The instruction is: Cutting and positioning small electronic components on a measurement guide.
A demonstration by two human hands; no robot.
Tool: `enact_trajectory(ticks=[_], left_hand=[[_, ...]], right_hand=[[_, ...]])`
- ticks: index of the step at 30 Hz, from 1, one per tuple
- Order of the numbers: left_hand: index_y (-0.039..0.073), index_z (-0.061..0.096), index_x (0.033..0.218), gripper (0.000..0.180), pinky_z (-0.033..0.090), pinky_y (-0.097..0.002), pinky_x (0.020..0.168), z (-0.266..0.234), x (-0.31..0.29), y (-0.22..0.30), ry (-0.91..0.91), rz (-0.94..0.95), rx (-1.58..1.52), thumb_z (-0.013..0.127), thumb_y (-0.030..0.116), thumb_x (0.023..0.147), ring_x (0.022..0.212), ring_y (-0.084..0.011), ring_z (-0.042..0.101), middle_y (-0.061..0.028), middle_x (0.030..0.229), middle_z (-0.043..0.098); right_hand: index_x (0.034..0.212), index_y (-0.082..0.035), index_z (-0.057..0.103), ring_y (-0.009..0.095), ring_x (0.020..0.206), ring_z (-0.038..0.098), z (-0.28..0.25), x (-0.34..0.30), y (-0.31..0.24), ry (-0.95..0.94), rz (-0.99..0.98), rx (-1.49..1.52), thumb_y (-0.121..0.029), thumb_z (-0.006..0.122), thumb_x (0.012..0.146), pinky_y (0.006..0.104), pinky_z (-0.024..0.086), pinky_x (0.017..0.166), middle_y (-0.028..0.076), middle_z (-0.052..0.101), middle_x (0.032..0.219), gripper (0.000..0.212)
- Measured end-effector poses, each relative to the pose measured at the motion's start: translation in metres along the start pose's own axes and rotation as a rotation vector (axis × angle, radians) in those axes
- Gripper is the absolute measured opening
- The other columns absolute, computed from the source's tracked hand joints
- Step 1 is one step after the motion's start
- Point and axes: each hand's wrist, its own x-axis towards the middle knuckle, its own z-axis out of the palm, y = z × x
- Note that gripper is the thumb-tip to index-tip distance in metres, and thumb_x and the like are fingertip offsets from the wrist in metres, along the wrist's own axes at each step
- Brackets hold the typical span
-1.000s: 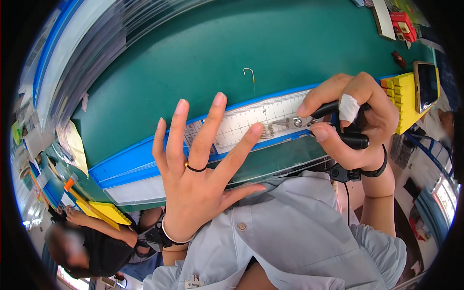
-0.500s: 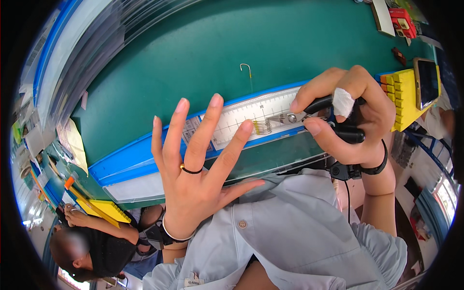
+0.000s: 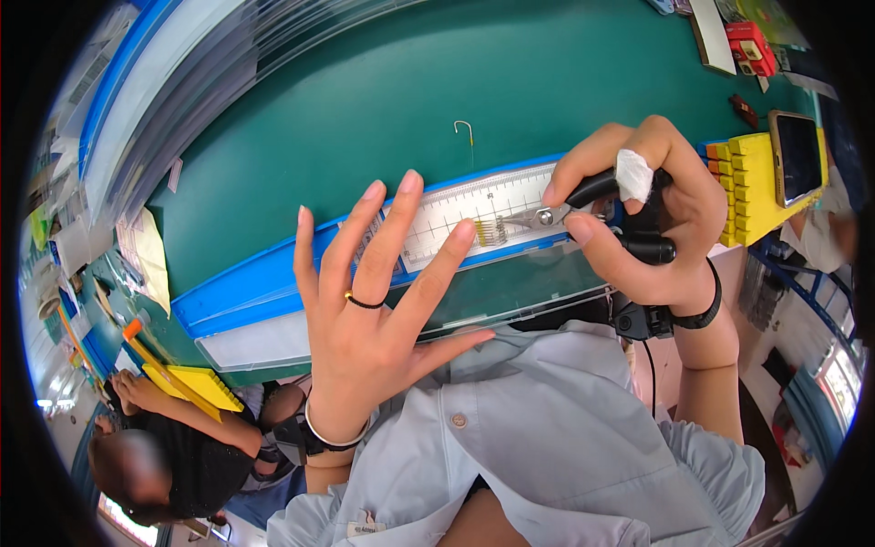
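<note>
My left hand (image 3: pixel 369 319) is spread over the left part of a blue-edged ruler board (image 3: pixel 442 205), fingers apart and holding nothing. Its index fingertip is beside a row of small fish hooks (image 3: pixel 491 233) with yellowish shanks, lying on the white scale. In my right hand (image 3: pixel 670 219) is a small pair of pliers (image 3: pixel 547 217) with black handles and pointed silver jaws. The jaw tips reach the right end of the hook row; whether they touch a hook I cannot tell. White tape wraps one right finger. A larger fish hook (image 3: pixel 466 129) lies beyond the board on the green table.
On the right, a phone (image 3: pixel 796 159) rests on a yellow block (image 3: pixel 755 178). A red box (image 3: pixel 751 48) stands at the far right. Clear sheets (image 3: pixel 182 100) rise along the left. Another person (image 3: pixel 205 456) works at lower left, beside a second yellow block (image 3: pixel 205 387).
The view has shifted slightly, with items at the right now a little further left. Both hands keep nearly the same pose, and the pliers stay at the hook row.
</note>
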Motion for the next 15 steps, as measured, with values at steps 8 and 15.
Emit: enact_trajectory(ticks=[8,15], left_hand=[[0.023,0.069,0.128,0.076,0.02,-0.0593,0.116,-0.0036,0.0016,0.0003,-0.019,0.004,0.006,0.082,0.057,0.061,0.137,-0.0359,0.044,-0.0156,0.149,0.048],[0.023,0.068,0.128,0.076,0.021,-0.0598,0.116,-0.0027,0.0006,0.0004,-0.009,0.01,-0.004,0.082,0.056,0.06,0.136,-0.0359,0.044,-0.0157,0.149,0.048]], right_hand=[[0.088,-0.009,0.039,0.015,0.083,0.062,0.0005,0.001,-0.0007,-0.001,0.0,-0.053,0.002,0.071,0.081,0.0244,0.05,0.075,0.018,0.069,0.092,0.035],[0.088,-0.01,0.039,0.013,0.082,0.062,0.0038,-0.001,-0.0016,0.06,0.054,0.07,0.0,0.07,0.082,0.0242,0.05,0.075,0.018,0.069,0.095,0.033]])
